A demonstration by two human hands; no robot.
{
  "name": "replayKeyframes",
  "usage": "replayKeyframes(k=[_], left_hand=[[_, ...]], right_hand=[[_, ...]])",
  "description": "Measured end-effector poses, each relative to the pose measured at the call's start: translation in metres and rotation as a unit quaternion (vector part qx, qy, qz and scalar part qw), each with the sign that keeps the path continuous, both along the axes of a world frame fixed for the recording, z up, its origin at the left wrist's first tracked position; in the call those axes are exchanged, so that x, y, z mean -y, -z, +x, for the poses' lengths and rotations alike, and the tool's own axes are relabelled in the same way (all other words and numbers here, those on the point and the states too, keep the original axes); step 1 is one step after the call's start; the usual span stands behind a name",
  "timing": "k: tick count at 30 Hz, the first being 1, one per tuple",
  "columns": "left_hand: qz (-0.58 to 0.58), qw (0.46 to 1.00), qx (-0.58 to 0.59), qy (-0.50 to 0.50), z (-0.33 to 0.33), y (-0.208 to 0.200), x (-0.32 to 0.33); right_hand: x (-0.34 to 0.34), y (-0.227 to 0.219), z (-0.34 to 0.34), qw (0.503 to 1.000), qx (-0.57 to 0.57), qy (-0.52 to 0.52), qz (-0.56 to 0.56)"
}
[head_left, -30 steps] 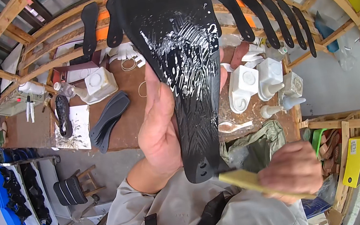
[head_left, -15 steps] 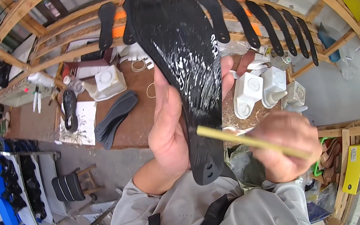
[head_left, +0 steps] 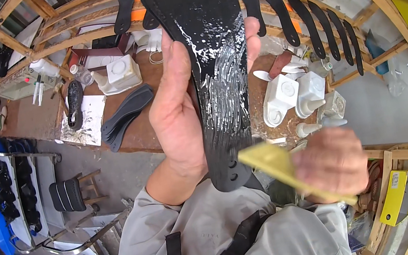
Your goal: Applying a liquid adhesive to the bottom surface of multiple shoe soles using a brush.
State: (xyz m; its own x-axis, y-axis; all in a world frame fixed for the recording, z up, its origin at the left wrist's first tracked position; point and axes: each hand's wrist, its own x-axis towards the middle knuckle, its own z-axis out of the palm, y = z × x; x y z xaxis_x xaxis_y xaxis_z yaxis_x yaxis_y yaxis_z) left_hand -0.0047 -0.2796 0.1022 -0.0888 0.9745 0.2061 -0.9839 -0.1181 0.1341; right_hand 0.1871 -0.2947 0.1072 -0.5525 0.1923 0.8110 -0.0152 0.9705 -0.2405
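Counter (head_left: 27,115): bore a stack of soles (head_left: 128,113) and white tubs (head_left: 123,73).
Sole (head_left: 209,66): stood raised in front of the counter, narrow end toward the grey shirt (head_left: 208,230).
Left hand (head_left: 175,116): gripped the sole from behind, thumb and fingers at opposite edges; a loose hold could have let it twist.
Right hand (head_left: 331,165): looked blurred, seemingly closed round the scraper (head_left: 267,162).
Scraper: tip at the narrow end; touching or not, I couldn't tell.
Coat (head_left: 224,85): gleamed wet; straying fingers might have smeared it.
Holes (head_left: 232,164): an overloaded stroke might have clogged them.
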Motion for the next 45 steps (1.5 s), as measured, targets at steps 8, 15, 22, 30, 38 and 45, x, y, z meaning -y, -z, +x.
replayKeyframes(k=[8,15,22,30,38,45], left_hand=[[0.032,0.997,0.023,-0.064,-0.003,-0.002,-0.001],[0.053,0.997,-0.01,-0.062,0.0,-0.002,-0.005],[0.017,0.998,-0.026,-0.051,0.006,-0.009,-0.003],[0.024,0.998,-0.064,-0.014,-0.005,-0.008,-0.001],[0.011,0.988,-0.079,-0.134,0.002,-0.008,0.004],[0.025,0.985,-0.098,-0.141,-0.003,-0.011,0.008]], right_hand=[[0.034,0.006,-0.004,0.998,0.029,-0.049,0.038],[0.034,0.021,0.013,0.996,-0.005,-0.082,0.023],[0.019,0.008,0.037,0.991,0.017,-0.129,-0.019],[0.007,-0.013,0.048,0.986,0.115,-0.122,-0.005],[0.012,0.0,0.005,0.991,-0.067,-0.079,-0.085],[0.003,-0.02,0.018,0.957,0.082,-0.271,-0.067]])
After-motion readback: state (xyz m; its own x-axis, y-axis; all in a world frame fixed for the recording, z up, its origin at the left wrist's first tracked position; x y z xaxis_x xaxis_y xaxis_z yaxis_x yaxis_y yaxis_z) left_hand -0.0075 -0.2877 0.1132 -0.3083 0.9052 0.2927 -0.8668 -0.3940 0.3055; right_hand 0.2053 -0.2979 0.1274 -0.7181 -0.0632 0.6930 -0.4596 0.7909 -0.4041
